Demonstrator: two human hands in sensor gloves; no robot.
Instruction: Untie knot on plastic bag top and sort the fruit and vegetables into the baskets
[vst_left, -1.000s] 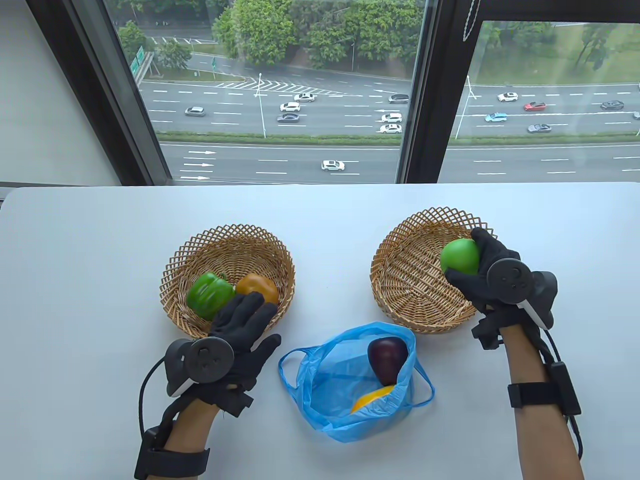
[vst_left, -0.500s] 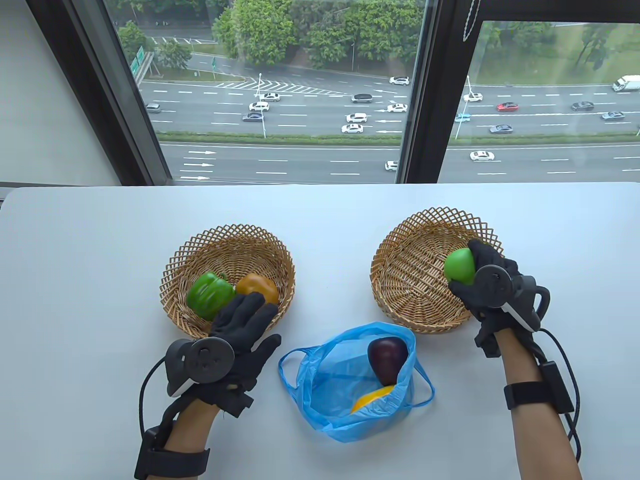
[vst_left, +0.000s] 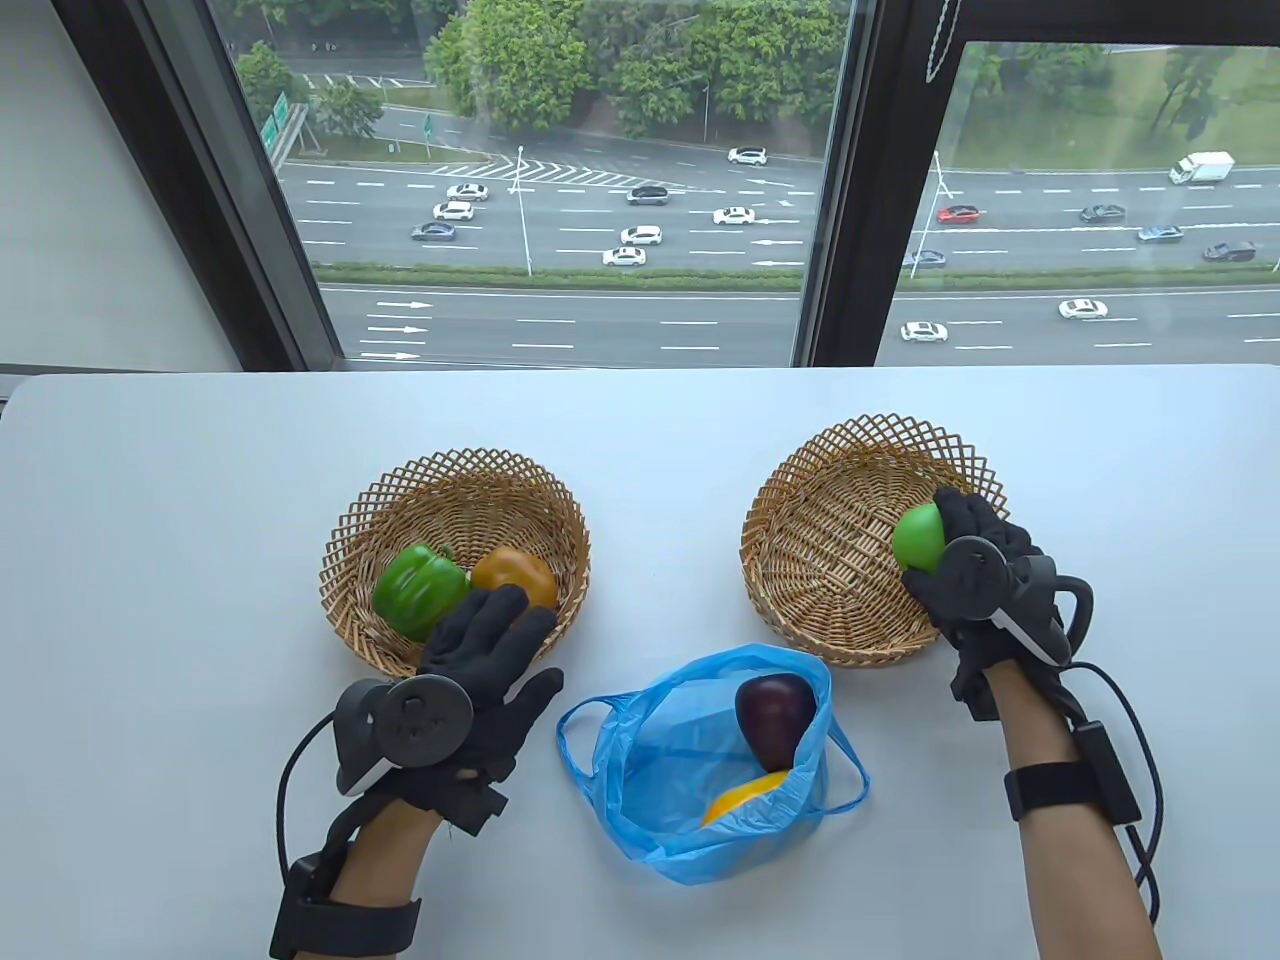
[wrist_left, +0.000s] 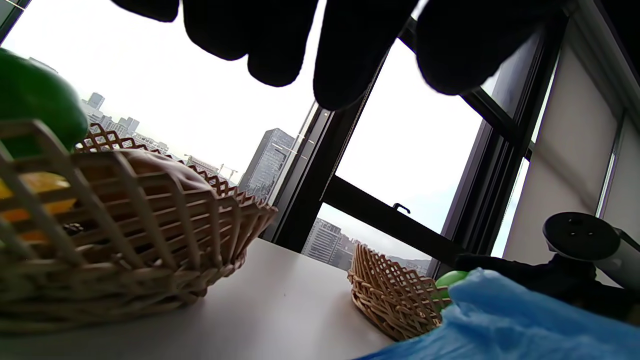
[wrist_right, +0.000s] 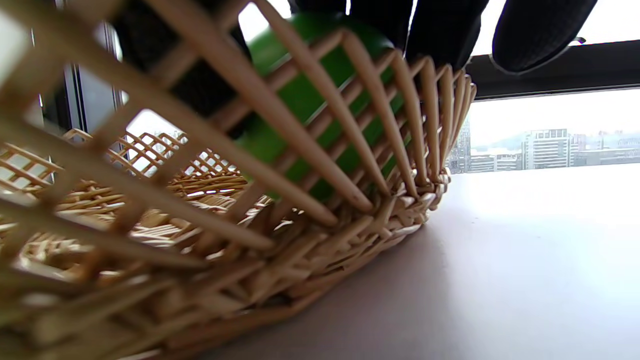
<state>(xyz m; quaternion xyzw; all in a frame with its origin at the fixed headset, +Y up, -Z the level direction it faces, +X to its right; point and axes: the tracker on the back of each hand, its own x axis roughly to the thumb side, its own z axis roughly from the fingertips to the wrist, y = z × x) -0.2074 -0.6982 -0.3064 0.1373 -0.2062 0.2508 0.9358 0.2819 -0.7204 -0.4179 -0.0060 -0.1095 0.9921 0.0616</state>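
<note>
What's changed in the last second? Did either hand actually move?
The right hand, gripping the green apple, sank lower into the right basket and drew toward its near rim. The left hand, both peppers and the blue bag stayed put.

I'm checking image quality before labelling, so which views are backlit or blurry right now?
Table view: evenly lit and sharp. Left wrist view: bright sky blows out, leaving the left hand a black silhouette. Right wrist view: the right basket weave is very close and soft, half hiding the green fruit.
</note>
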